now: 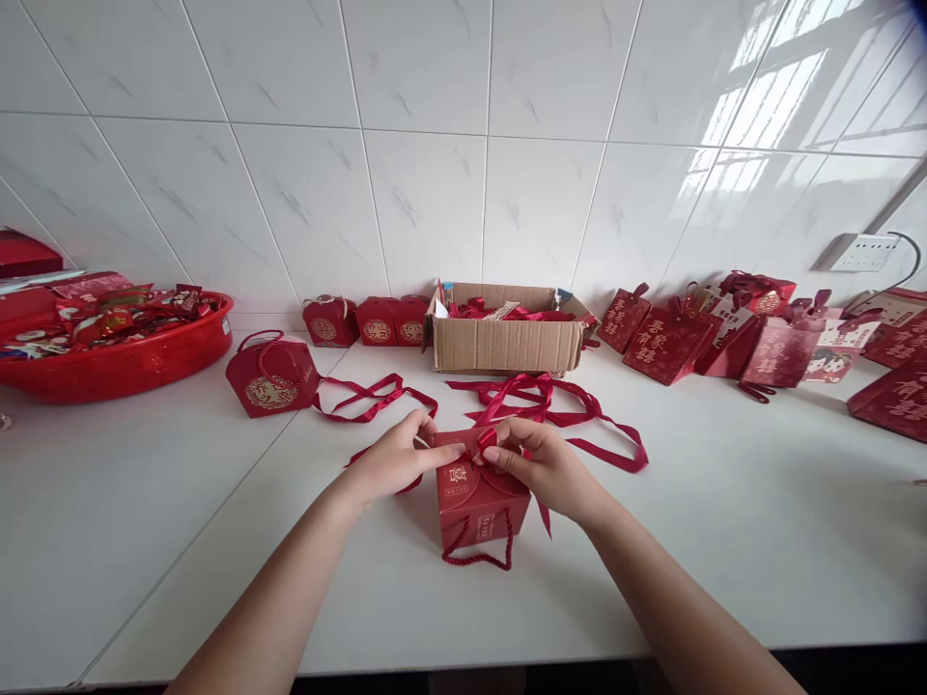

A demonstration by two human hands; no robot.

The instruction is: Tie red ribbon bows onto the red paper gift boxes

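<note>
A red gift box [482, 516] with gold characters and a twisted rope handle [474, 560] stands in front of me on the white counter. My left hand [406, 454] lies along the box's left side, its thumb pressing on the lid and its other fingers curled behind. Above the lid, my right hand [540, 463] pinches a loop of red ribbon [487, 440] between thumb and forefinger. A ribbon tail hangs at the box's right side. More red ribbon [615, 439] lies loosely tangled just behind the box.
An open cardboard box [507, 346] holding red ribbon stands against the tiled wall. At the left are a red basin [145, 357] of wrapped sweets and a red gift box [271, 376]. Smaller boxes [329, 321] sit behind. Several red bags [670, 343] stand at the right.
</note>
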